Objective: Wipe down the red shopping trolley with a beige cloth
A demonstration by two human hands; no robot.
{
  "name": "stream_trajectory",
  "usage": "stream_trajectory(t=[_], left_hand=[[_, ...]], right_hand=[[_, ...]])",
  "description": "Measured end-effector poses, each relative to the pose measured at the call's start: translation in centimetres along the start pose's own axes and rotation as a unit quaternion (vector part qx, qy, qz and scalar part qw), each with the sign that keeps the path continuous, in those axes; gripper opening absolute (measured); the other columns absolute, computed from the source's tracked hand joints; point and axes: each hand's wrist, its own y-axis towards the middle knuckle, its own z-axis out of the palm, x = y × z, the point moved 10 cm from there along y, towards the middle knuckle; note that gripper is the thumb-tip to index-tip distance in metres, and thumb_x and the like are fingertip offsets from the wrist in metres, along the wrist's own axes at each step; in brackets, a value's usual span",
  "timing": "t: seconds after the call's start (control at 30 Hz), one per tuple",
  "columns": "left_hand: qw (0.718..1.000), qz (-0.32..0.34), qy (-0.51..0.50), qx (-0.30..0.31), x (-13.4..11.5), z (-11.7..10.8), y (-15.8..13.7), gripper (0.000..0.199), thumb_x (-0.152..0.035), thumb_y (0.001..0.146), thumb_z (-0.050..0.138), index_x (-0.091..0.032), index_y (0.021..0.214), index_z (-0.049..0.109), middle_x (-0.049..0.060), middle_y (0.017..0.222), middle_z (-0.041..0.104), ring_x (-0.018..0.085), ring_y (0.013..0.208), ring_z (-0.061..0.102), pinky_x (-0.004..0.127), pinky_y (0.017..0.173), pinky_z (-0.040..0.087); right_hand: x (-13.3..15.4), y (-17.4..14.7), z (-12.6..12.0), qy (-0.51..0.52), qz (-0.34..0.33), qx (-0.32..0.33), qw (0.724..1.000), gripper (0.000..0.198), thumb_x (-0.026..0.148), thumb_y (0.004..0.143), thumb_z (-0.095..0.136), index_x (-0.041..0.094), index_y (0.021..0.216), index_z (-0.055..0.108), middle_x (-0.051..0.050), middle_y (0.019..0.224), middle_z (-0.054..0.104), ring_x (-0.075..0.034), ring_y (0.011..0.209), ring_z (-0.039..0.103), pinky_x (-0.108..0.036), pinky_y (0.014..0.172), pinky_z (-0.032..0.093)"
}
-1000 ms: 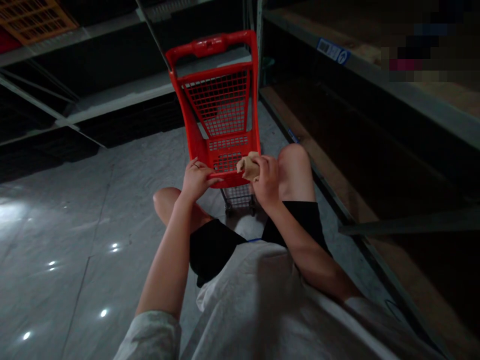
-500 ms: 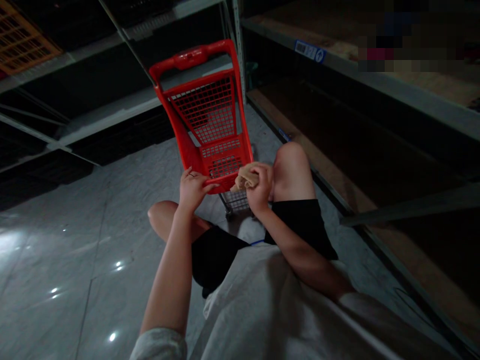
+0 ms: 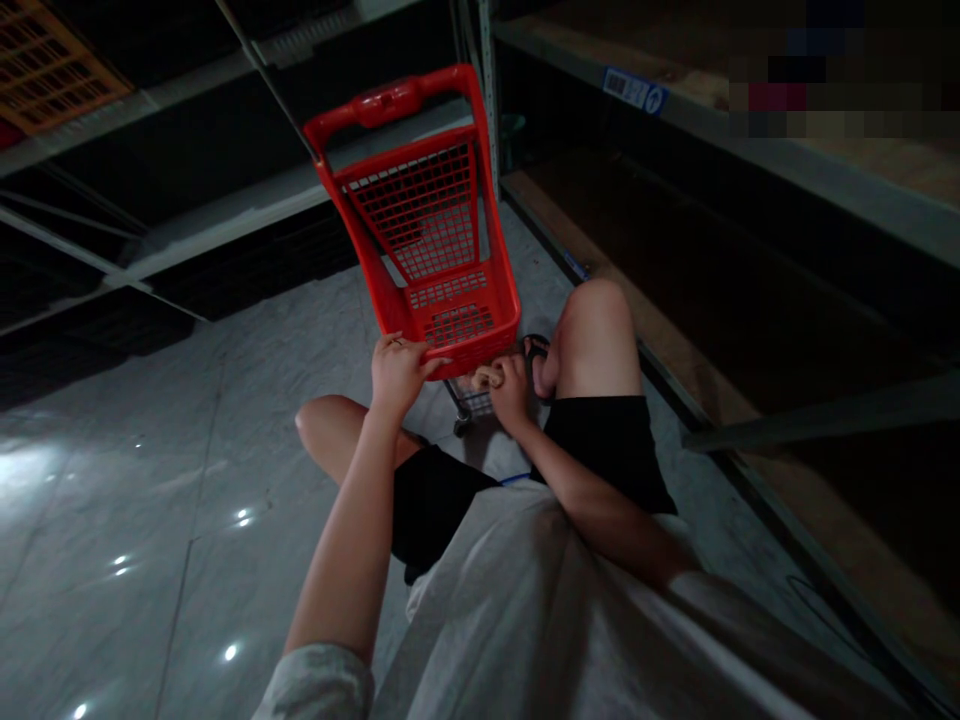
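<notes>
Head view, as I read it remotely. Plywood-decked rack (image 3: 750,135): close along right. Right leg (image 3: 600,340): between rack and red shopping cart (image 3: 502,280). Floor (image 3: 187,450): open at left. Cart: near rim grasped by left hand (image 3: 397,375). Tan cloth (image 3: 487,376): just below that rim, clenched in right hand (image 3: 511,395), partly hidden. Upper-right patch (image 3: 847,70): pixelated; I cannot identify contents.

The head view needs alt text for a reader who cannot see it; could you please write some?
A person's left hand rests on the near rim of a red shopping cart, while the right hand holds a tan cloth below that rim; shelves border the grey floor.
</notes>
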Motion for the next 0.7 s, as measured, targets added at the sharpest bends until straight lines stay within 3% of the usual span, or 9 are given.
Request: stream_trajectory(t=[0.13, 0.2, 0.27, 0.37, 0.47, 0.7], left_hand=[[1.0, -0.006, 0.014, 0.01, -1.5, -0.4, -0.3, 0.039, -0.051, 0.101, 0.057, -0.02, 0.087, 0.077, 0.012, 0.081, 0.078, 0.029, 0.089, 0.073, 0.044, 0.105, 0.047], [1.0, -0.007, 0.013, 0.009, -2.2, -0.5, -0.5, 0.036, -0.05, 0.1, 0.059, -0.021, 0.086, 0.075, 0.011, 0.083, 0.078, 0.029, 0.09, 0.073, 0.044, 0.103, 0.047], [1.0, -0.011, 0.014, 0.009, -2.7, -0.5, -0.5, 0.035, -0.051, 0.099, 0.06, -0.022, 0.085, 0.075, 0.011, 0.084, 0.079, 0.029, 0.09, 0.073, 0.044, 0.103, 0.046], [0.999, -0.024, 0.021, 0.013, -3.1, -0.5, -0.1, 0.038, -0.052, 0.101, 0.057, -0.022, 0.084, 0.074, 0.012, 0.084, 0.079, 0.029, 0.091, 0.074, 0.043, 0.103, 0.045], [0.998, -0.039, 0.032, 0.022, -3.5, -0.4, 0.4, 0.043, -0.054, 0.102, 0.053, -0.021, 0.085, 0.074, 0.014, 0.085, 0.079, 0.03, 0.092, 0.073, 0.043, 0.102, 0.045], [0.997, -0.062, 0.037, 0.036, -4.5, -0.2, 1.2, 0.044, -0.052, 0.104, 0.049, -0.018, 0.09, 0.075, 0.018, 0.089, 0.078, 0.032, 0.09, 0.073, 0.044, 0.094, 0.046]], right_hand=[[4.0, 1.5, -3.3, 0.046, -0.038, -0.116, 0.991, 0.026, 0.005, 0.074, 0.051, 0.025, 0.091, 0.05, -0.003, 0.097, 0.053, -0.02, 0.095, 0.053, -0.035, 0.088, 0.046], [4.4, 1.6, -3.7, 0.04, -0.062, -0.121, 0.99, 0.025, 0.006, 0.074, 0.052, 0.025, 0.089, 0.048, -0.003, 0.099, 0.052, -0.021, 0.097, 0.053, -0.036, 0.089, 0.046], [3.0, 1.5, -2.8, 0.027, -0.055, -0.072, 0.995, 0.022, 0.007, 0.074, 0.054, 0.026, 0.084, 0.047, -0.004, 0.098, 0.051, -0.022, 0.098, 0.053, -0.037, 0.09, 0.047], [-1.2, 0.7, -1.1, 0.01, 0.019, -0.005, 1.0, 0.023, 0.005, 0.068, 0.053, 0.025, 0.078, 0.046, -0.002, 0.092, 0.048, -0.02, 0.09, 0.051, -0.035, 0.084, 0.047], [-2.7, 0.8, -1.1, 0.007, 0.065, -0.019, 0.998, 0.026, 0.004, 0.065, 0.05, 0.025, 0.077, 0.042, -0.001, 0.089, 0.045, -0.019, 0.083, 0.048, -0.032, 0.078, 0.045], [3.9, 5.0, -4.9, 0.078, -0.039, -0.141, 0.986, 0.027, 0.006, 0.073, 0.051, 0.025, 0.092, 0.048, -0.002, 0.098, 0.051, -0.018, 0.095, 0.052, -0.032, 0.089, 0.046]])
